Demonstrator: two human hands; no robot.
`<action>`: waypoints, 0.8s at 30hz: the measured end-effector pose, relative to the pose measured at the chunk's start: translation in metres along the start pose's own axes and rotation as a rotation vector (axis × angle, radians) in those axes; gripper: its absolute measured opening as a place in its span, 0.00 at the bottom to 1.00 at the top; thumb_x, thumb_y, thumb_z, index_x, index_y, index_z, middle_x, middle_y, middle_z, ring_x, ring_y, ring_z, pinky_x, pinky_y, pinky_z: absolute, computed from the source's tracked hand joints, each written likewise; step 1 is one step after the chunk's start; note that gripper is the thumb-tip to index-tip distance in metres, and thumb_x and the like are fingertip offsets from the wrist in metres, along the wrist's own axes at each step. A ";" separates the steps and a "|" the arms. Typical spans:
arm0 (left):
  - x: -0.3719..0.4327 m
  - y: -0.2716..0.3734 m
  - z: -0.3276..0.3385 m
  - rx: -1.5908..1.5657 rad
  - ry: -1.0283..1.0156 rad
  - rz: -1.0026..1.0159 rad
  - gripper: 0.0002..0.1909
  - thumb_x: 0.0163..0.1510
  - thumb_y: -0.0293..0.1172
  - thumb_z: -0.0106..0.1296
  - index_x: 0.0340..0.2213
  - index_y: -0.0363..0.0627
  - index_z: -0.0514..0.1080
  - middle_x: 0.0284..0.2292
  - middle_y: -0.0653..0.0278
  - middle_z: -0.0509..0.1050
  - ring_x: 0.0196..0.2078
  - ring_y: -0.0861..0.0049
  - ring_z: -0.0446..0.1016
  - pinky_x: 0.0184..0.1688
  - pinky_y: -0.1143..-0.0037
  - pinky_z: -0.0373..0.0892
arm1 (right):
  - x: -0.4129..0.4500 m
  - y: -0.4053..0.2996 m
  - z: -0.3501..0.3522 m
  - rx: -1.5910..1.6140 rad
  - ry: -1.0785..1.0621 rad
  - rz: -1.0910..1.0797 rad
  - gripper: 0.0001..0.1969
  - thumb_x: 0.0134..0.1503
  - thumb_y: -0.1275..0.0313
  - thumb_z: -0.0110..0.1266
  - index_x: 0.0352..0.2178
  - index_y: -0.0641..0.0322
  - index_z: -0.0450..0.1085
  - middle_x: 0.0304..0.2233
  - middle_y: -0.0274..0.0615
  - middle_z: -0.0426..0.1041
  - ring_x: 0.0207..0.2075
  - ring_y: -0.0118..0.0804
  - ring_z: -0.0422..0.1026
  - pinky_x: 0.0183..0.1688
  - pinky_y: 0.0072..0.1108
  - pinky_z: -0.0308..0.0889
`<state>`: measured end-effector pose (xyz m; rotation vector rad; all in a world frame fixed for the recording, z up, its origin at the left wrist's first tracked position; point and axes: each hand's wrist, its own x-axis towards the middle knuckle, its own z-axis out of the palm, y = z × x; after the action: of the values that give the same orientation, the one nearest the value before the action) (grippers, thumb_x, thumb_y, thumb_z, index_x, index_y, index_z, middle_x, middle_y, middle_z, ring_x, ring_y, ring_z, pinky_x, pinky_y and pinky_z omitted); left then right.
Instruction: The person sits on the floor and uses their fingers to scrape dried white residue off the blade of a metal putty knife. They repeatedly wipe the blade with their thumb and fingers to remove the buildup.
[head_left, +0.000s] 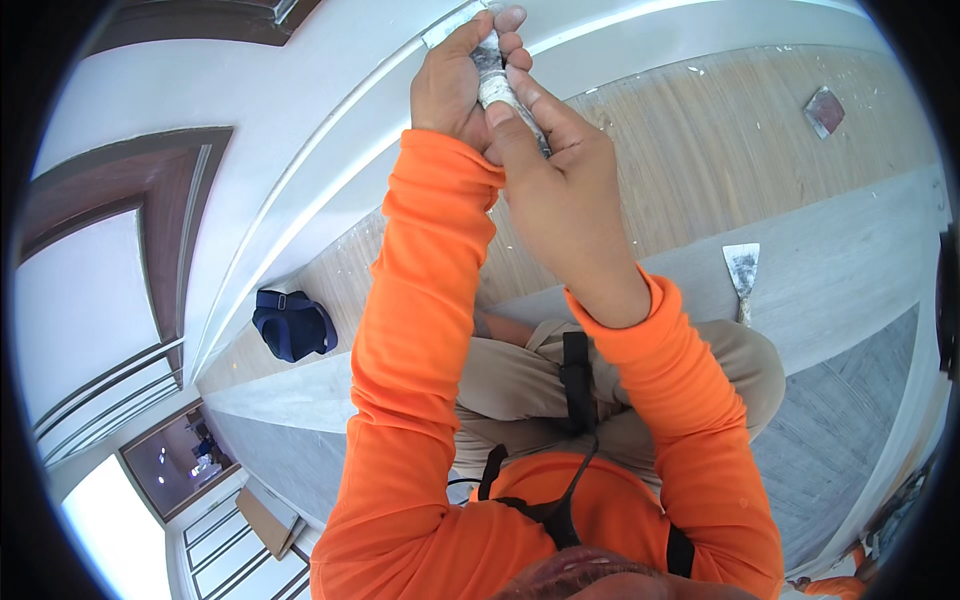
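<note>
Both hands meet at the top of the view, in front of a white wall molding (360, 82). A putty knife (489, 61), its handle smeared with white filler, lies between them. My right hand (574, 176) grips the handle with thumb and fingers. My left hand (446, 90) is around the blade end, its thumb on the blade and its fingers behind. The wide blade edge reaches the wall trim, though contact cannot be told. A second putty knife (742, 270) rests on the grey floor strip by my right knee.
A folded sandpaper piece (825, 112) and white flakes lie on the wood-look floor (675, 157). A dark blue bag (294, 326) sits against the wall at left. Cardboard (262, 521) leans at lower left. Part of another person in an orange sleeve (836, 586) shows at lower right.
</note>
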<state>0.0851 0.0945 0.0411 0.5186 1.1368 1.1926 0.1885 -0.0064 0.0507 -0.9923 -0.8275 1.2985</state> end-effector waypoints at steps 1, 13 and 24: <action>-0.003 0.001 0.005 -0.002 -0.008 0.003 0.13 0.67 0.37 0.48 0.41 0.39 0.74 0.22 0.69 0.72 0.21 0.80 0.71 0.22 0.82 0.72 | 0.000 0.004 0.002 -0.008 0.038 -0.082 0.22 0.63 0.72 0.50 0.54 0.82 0.67 0.15 0.36 0.68 0.15 0.20 0.63 0.21 0.19 0.60; 0.007 -0.007 0.011 -0.074 -0.069 -0.052 0.13 0.68 0.36 0.45 0.40 0.39 0.73 0.22 0.68 0.72 0.21 0.80 0.71 0.22 0.81 0.72 | 0.008 -0.018 -0.017 0.042 -0.025 0.234 0.23 0.63 0.70 0.50 0.54 0.79 0.68 0.19 0.38 0.72 0.18 0.19 0.65 0.23 0.18 0.61; 0.005 -0.004 0.016 -0.094 -0.103 -0.021 0.13 0.68 0.37 0.45 0.40 0.40 0.74 0.21 0.70 0.72 0.21 0.80 0.72 0.22 0.81 0.72 | 0.006 -0.016 -0.014 -0.012 -0.022 0.105 0.23 0.62 0.70 0.51 0.54 0.81 0.69 0.20 0.40 0.73 0.18 0.18 0.63 0.21 0.17 0.59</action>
<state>0.1003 0.1011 0.0424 0.4899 0.9918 1.1819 0.2081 -0.0023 0.0604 -1.0439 -0.8096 1.3981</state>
